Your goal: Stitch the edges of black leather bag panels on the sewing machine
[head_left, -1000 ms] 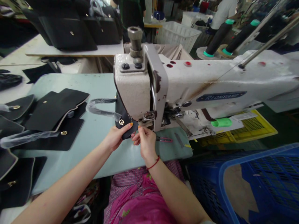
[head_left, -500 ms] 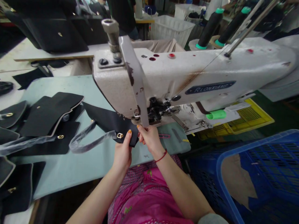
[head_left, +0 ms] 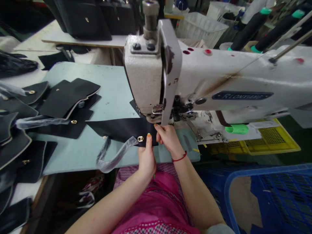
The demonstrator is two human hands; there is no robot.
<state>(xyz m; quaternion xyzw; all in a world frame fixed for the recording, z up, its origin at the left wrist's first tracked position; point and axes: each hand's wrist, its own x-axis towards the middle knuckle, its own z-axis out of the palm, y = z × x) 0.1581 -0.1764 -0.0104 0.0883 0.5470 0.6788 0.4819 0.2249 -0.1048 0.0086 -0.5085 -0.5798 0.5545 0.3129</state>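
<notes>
A black bag panel (head_left: 122, 128) lies partly under the needle area of a white sewing machine (head_left: 143, 74). My left hand (head_left: 147, 157) grips its lower edge, thumb on top, beside a gold metal fitting (head_left: 140, 138). From that fitting hangs a strap wrapped in clear plastic (head_left: 107, 164), looping over the front of the light green table (head_left: 73, 159). My right hand (head_left: 168, 138) pinches the panel's right end close to the presser foot, with the fingers bent. The machine's grey lever hides part of the needle area.
Several black bag pieces (head_left: 63, 100) with gold fittings lie on the left. Finished-looking black bags (head_left: 83, 19) stand on a bench behind. Right of me are a blue plastic basket (head_left: 229, 188) and a yellow crate (head_left: 265, 139). Black thread cones (head_left: 251, 29) stand behind the machine.
The view has shifted, so the machine appears farther right. The panel has turned, its left part now lying more level. Both hands keep hold of it near the needle area.
</notes>
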